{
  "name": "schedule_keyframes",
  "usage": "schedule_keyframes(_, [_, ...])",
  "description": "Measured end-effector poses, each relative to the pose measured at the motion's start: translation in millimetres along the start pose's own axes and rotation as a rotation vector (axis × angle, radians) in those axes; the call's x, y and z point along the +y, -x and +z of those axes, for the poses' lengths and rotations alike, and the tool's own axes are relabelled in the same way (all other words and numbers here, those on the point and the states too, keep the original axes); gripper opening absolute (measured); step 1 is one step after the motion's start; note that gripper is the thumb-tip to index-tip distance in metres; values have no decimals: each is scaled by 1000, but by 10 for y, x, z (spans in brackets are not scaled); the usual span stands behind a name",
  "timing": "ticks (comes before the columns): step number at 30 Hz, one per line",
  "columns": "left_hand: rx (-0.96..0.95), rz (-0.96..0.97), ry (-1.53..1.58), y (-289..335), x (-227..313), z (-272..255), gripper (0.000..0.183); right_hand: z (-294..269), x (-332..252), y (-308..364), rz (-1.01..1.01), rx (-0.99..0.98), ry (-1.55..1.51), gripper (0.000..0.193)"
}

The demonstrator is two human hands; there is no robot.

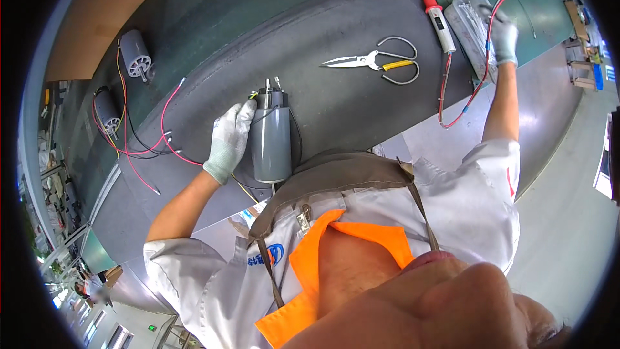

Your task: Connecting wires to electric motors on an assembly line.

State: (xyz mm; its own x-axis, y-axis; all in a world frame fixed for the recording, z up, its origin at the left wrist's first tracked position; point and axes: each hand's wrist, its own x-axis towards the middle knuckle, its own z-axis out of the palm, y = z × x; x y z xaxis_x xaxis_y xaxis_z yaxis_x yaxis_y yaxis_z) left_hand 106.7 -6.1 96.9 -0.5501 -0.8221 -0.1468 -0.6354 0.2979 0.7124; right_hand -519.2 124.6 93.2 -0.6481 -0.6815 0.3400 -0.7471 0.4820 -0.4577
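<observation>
Room on bench (323, 106) btw grey motor (271, 145) & scissors (372, 59); red-hdld tool (431, 5) blocks scissors-to-tray (457, 28) path.

Glossy metal motor (271, 145) beside left fingers (246, 111), matt cloth gloves (227, 139), translucent plastic box (465, 44) at right fingers (506, 24), shiny metal scissors (371, 60) between.
</observation>
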Motion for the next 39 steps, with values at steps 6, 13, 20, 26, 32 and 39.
schedule_keyframes(6, [-420, -359, 349, -95, 204, -369, 55, -944, -889, 627, -43, 288, -603, 26])
schedule_keyframes(13, [-574, -421, 255, -114, 379, -881, 54, 134, -2944, 2070, 127, -730, -983, 30])
schedule_keyframes(20, [-581, -615, 267, 9, 434, -1004, 52, 901, -3512, 2611, -843, -431, -719, 29])
schedule_keyframes(26, [-211, -590, 630, 147, 259, -524, 38, 979, -3488, 2559, -974, -467, -731, 29])
schedule_keyframes(32, [88, -463, 799, 119, 175, -181, 18, 929, -3685, 2368, -169, -789, -1137, 26])
schedule_keyframes(39, [170, -279, 822, 118, 153, 78, 15, 965, -3723, 2200, 265, -969, -1252, 42])
